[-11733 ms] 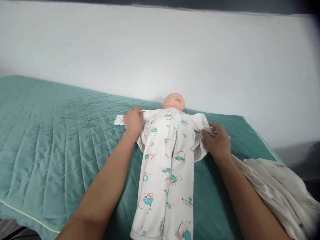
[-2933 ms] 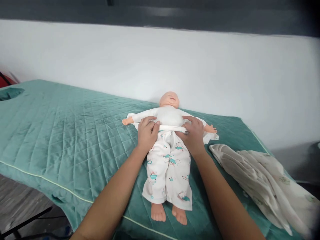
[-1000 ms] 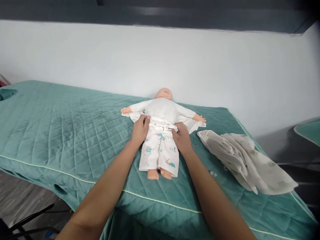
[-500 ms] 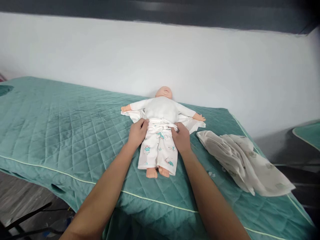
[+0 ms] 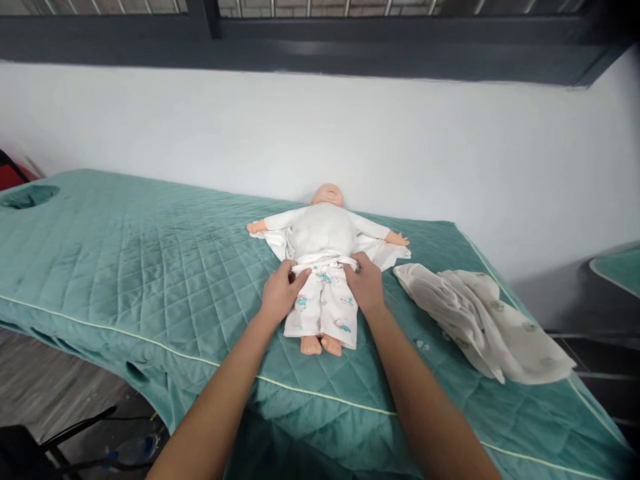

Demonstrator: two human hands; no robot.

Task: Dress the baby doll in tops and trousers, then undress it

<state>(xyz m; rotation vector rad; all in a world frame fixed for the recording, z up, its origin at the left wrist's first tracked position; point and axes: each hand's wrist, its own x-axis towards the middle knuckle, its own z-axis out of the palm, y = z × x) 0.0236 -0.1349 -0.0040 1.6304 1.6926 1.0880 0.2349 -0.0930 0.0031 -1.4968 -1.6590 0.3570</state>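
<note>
Markings: the print on the white trousers (image 5: 323, 308) consists of small teal and pink motifs, too small from this view to tell whether any of it is lettering; the crumpled cloth (image 5: 470, 320) bears faint, scattered figures.

Subject: a baby doll (image 5: 325, 227), face up on the green quilted bed (image 5: 150, 253), head close to the white wall (image 5: 200, 133); torso and upper arms are white, the head, hands and feet flesh-toned; its arms are spread wide, with a white garment (image 5: 385, 252) opened out beneath them; the trousers cover the legs, feet showing below the hems; the waistband (image 5: 327, 259) is bunched across the lower torso.

Hands: both reach forward, one at each side of the waistband; the left hand (image 5: 279, 292) is half closed, fingers curled at the band's edge, thumb lying over the trouser front; the right hand (image 5: 366, 285) is closed further, pinching the bunched band between thumb and fingers; the crumpled cloth lies on the bed, beside the right forearm (image 5: 410, 360), apart from the doll.
</note>
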